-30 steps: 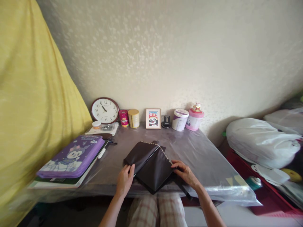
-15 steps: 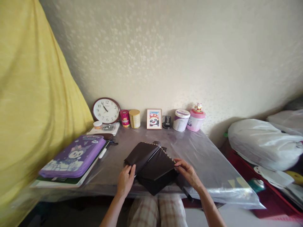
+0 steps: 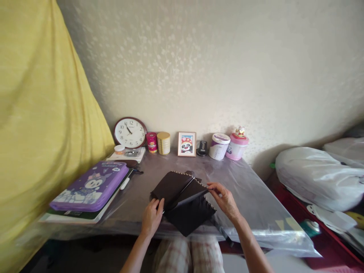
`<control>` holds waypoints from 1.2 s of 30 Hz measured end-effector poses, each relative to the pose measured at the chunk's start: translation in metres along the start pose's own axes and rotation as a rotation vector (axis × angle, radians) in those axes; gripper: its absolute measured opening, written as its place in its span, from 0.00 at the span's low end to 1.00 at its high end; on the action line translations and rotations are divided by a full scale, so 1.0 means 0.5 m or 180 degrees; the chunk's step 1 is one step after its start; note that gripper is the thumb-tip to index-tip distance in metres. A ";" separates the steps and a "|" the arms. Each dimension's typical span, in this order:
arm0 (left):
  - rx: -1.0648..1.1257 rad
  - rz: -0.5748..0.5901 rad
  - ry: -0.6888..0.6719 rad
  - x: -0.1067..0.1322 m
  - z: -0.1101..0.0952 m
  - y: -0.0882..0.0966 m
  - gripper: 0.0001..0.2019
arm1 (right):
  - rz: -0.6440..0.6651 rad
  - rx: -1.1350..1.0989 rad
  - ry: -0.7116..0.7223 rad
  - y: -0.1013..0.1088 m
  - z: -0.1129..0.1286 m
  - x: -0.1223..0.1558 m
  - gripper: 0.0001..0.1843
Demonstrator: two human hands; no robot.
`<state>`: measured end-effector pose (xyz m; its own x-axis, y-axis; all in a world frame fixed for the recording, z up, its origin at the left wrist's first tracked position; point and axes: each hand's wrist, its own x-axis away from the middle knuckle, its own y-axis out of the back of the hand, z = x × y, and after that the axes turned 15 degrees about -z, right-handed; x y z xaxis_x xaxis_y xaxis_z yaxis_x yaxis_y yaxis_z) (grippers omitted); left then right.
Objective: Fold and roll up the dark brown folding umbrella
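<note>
A dark brown fabric-covered folder [image 3: 182, 201] with pale stitched edging lies on the plastic-covered table [image 3: 250, 197] right in front of me. My left hand [image 3: 152, 219] presses on its lower left edge, fingers curled over the border. My right hand [image 3: 223, 197] pinches the right edge of a lifted flap, holding it partly raised above the lower layer. A thin light line, possibly a spine or rod, runs along the fold in the middle.
A purple cartoon case [image 3: 92, 185] on books sits at the left. Along the wall stand a clock [image 3: 130, 132], red [image 3: 151, 142] and yellow [image 3: 163, 142] tins, a framed panda picture [image 3: 187, 144], and two tubs [image 3: 218, 146]. Yellow curtain [image 3: 36, 125] left; white bags [image 3: 318, 176] right.
My right hand has lifted the folder's right flap up and leftwards, from lying flat to partly raised. My left hand has stayed on the lower left edge.
</note>
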<state>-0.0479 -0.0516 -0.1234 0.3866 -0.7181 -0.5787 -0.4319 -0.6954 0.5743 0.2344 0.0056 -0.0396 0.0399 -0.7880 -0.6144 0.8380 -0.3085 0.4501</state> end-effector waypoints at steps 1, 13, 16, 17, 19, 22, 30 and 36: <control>-0.0016 0.0010 0.0000 0.000 0.001 -0.001 0.22 | -0.0002 -0.0018 -0.0031 -0.003 0.003 -0.003 0.11; -0.0064 0.0064 0.0042 0.003 0.006 -0.005 0.23 | -0.0072 -0.0954 -0.0464 -0.061 0.048 -0.055 0.10; -0.0098 0.0016 -0.0032 0.003 0.008 -0.008 0.24 | -0.0177 -0.1160 -0.0475 -0.095 0.058 -0.077 0.10; -0.0116 0.0008 -0.0057 0.004 0.009 -0.008 0.24 | -0.0214 -0.1222 -0.0498 -0.108 0.060 -0.084 0.10; -0.0133 0.0014 -0.0091 0.004 0.010 -0.009 0.24 | -0.0290 -0.1310 -0.0528 -0.135 0.061 -0.097 0.10; -0.0137 0.0023 -0.0088 0.005 0.011 -0.009 0.25 | -0.0288 -0.1383 -0.0492 -0.174 0.062 -0.112 0.08; 0.0072 0.0097 0.0034 0.005 0.012 -0.005 0.28 | -0.0208 -0.1049 -0.0348 -0.255 0.053 -0.135 0.08; 0.0112 0.0112 -0.0047 0.007 0.011 0.003 0.28 | -0.0157 -0.0885 -0.0217 -0.304 0.046 -0.138 0.08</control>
<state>-0.0515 -0.0549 -0.1278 0.3587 -0.7414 -0.5672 -0.4736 -0.6681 0.5738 0.0918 0.0945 -0.0505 -0.0334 -0.8126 -0.5819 0.9554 -0.1970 0.2201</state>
